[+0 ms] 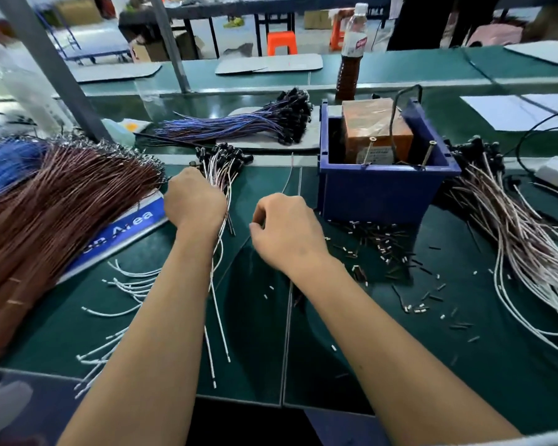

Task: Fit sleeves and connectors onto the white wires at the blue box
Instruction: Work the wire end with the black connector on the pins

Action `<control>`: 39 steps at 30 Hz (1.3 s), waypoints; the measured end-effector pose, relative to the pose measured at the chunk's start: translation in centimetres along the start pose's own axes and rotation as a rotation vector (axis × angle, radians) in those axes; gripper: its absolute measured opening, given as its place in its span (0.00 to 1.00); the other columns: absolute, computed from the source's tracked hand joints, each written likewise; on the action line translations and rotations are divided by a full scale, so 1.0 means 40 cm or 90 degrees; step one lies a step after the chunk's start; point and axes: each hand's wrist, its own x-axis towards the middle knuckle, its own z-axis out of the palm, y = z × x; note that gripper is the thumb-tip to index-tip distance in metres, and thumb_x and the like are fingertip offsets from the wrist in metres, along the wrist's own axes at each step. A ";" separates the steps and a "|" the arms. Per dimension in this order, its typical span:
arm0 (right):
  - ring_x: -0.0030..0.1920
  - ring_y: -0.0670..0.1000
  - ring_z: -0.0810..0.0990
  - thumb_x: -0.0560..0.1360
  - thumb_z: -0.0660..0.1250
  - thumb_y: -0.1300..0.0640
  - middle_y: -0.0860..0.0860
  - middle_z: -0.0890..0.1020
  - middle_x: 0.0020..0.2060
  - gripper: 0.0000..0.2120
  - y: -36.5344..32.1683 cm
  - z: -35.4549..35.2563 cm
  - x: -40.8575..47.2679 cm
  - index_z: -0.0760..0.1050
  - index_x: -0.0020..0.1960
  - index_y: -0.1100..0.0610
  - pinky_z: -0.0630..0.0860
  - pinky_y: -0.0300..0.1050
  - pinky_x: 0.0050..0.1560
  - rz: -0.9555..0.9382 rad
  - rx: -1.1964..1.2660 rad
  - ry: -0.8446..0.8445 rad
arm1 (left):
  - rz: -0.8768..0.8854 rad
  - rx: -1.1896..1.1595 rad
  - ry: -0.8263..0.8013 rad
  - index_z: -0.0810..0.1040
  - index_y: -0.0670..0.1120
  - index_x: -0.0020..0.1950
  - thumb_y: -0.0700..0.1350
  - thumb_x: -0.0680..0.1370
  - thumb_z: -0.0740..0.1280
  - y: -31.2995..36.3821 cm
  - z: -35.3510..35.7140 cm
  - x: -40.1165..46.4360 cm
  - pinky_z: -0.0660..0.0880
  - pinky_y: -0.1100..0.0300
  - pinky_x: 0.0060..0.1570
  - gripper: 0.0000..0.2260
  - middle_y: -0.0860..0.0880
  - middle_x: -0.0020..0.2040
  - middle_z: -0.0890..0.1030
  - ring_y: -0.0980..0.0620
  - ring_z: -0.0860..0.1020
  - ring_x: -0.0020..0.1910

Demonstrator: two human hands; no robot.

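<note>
Left hand (pixel 194 197) with its grip clamped round a bundle of white wires (pixel 219 185), black connector heads fanning out just beyond the knuckles, loose tails trailing back under the wrist across the green bench (pixel 255 355). Right hand (pixel 285 229) just to the right of that grip, fingers curled inward toward the left; cannot tell whether anything small sits pinched between them. One thin white wire (pixel 290 175) running away beyond the right hand's knuckles. Blue box (pixel 380 191) just beyond and to the right of the right hand, standing on the bench, with an orange-brown block (pixel 372 130) inside it. Scattered black sleeves and small white pieces (pixel 377 239) close to the right of the right hand, at the foot of the box. Farther right, a spread heap of white wires with black heads (pixel 509 226). Left of the left hand, a thick fan of brown wires (pixel 62 201) lying over a blue sign (pixel 126 226). Short white wire ends (pixel 132 284) under and beside the left forearm. Beyond both hands, a blue-and-brown wire bundle (pixel 239 123) and a bottle (pixel 351 53).
</note>
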 end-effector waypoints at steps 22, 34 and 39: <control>0.31 0.49 0.78 0.86 0.64 0.50 0.54 0.82 0.38 0.16 -0.011 -0.055 0.044 0.81 0.49 0.61 0.77 0.43 0.33 0.116 0.607 -0.021 | -0.117 -1.149 -0.143 0.75 0.43 0.50 0.30 0.74 0.74 0.171 -0.072 -0.121 0.80 0.59 0.41 0.13 0.42 0.41 0.86 0.49 0.85 0.39; 0.34 0.58 0.83 0.85 0.62 0.46 0.62 0.83 0.41 0.20 0.069 -0.038 0.040 0.78 0.51 0.63 0.86 0.56 0.39 0.267 0.520 -0.079 | 0.000 -0.456 -0.397 0.82 0.39 0.47 0.30 0.72 0.76 0.076 -0.074 -0.127 0.71 0.67 0.23 0.08 0.41 0.36 0.82 0.54 0.80 0.26; 0.25 0.55 0.79 0.84 0.66 0.48 0.62 0.83 0.36 0.19 0.058 -0.001 0.058 0.75 0.45 0.63 0.79 0.46 0.28 0.317 0.595 -0.004 | 0.075 -0.260 -0.522 0.82 0.41 0.45 0.30 0.73 0.76 0.041 -0.141 -0.125 0.72 0.66 0.24 0.07 0.36 0.41 0.84 0.48 0.82 0.35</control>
